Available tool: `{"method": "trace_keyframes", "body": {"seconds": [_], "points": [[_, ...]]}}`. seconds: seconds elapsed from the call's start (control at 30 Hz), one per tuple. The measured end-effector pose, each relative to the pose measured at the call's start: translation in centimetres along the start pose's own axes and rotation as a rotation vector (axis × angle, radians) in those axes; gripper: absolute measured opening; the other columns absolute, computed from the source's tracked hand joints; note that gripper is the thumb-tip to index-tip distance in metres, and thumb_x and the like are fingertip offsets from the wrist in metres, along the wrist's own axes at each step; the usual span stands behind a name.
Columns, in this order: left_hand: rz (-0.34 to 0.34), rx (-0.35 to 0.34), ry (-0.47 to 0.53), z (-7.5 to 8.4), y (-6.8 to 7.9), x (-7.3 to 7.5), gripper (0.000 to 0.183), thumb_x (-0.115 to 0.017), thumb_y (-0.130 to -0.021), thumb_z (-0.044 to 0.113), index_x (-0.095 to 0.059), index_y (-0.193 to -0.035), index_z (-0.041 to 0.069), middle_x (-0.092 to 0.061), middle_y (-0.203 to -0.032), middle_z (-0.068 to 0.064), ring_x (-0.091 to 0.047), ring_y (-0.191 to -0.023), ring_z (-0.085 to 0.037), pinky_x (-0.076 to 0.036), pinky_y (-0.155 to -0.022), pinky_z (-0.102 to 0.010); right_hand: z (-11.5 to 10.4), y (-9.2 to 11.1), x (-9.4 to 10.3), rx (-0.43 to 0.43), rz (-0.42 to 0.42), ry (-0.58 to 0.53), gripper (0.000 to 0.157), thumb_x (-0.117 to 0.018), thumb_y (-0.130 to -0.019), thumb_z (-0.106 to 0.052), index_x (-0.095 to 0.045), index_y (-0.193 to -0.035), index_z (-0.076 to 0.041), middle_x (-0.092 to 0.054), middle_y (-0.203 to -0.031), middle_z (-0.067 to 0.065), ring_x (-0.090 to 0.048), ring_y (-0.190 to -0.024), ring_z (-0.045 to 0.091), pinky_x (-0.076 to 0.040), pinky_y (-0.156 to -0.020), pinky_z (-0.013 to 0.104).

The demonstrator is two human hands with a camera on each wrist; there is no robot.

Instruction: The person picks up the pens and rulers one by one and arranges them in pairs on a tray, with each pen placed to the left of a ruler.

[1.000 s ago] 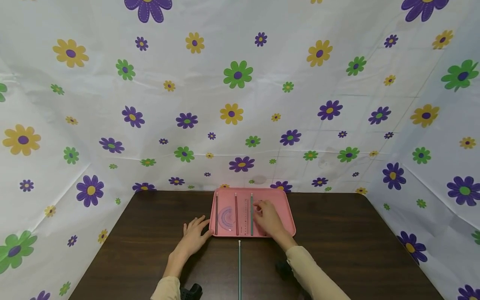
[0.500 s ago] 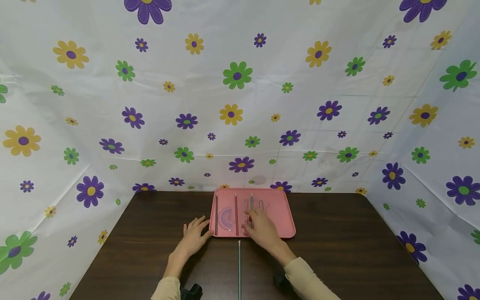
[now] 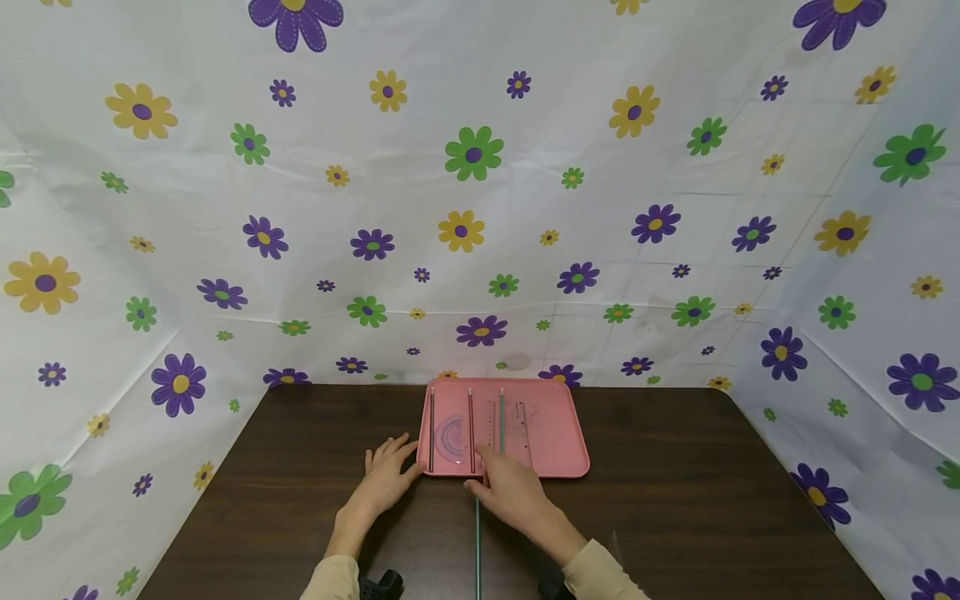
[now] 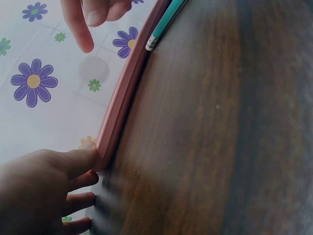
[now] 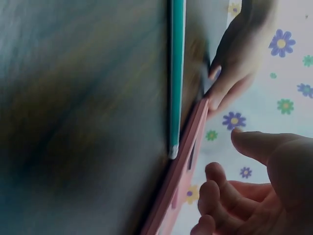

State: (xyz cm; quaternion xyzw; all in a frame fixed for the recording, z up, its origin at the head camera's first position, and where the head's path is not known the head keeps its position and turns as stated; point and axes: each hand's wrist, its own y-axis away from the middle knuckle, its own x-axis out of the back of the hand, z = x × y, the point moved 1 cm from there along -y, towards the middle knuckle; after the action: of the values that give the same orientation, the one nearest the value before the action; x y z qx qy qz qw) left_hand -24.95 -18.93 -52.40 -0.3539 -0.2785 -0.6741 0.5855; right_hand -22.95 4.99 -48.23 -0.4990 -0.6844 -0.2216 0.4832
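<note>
A pink tray [image 3: 557,433] lies at the back of the table, and my left hand [image 3: 386,473] touches its near left corner with the thumb. In the left wrist view the fingers of my left hand [image 4: 49,188] are extended beside the rim. My right hand [image 3: 513,493] hovers over the tray's near edge, fingers loosely bent with nothing between them, as the right wrist view confirms. Just below that hand lies a green pencil [image 3: 477,550] on the table, its eraser end [image 5: 173,151] towards the tray. In the head view the hand hides that end.
On the tray, from left to right, are a dark pencil [image 3: 432,429], a clear protractor [image 3: 451,439], a red pencil [image 3: 472,425], a clear ruler [image 3: 491,423], another green pencil [image 3: 502,417] and a clear piece with ruler markings [image 3: 523,433]. A flowered sheet [image 3: 480,192] hangs behind.
My right hand has moved left and nearer, from the tray's right half to its near edge, uncovering the clear marked piece. The left hand has stayed in place.
</note>
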Motion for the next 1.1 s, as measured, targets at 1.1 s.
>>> {"method": "trace_keyframes", "body": {"seconds": [1.1], "points": [[-0.003, 0.002, -0.011, -0.1, 0.0, -0.1, 0.049, -0.060, -0.098, 0.034, -0.057, -0.139, 0.006, -0.044, -0.152, -0.023, -0.029, -0.144, -0.050, -0.009, -0.111, -0.076, -2.0, 2.2, -1.8, -0.061, -0.220, 0.071, 0.074, -0.077, -0.084, -0.040, -0.051, -0.138, 0.005, -0.074, -0.099, 0.017, -0.074, -0.079, 0.030, -0.058, -0.061, 0.038]]}}
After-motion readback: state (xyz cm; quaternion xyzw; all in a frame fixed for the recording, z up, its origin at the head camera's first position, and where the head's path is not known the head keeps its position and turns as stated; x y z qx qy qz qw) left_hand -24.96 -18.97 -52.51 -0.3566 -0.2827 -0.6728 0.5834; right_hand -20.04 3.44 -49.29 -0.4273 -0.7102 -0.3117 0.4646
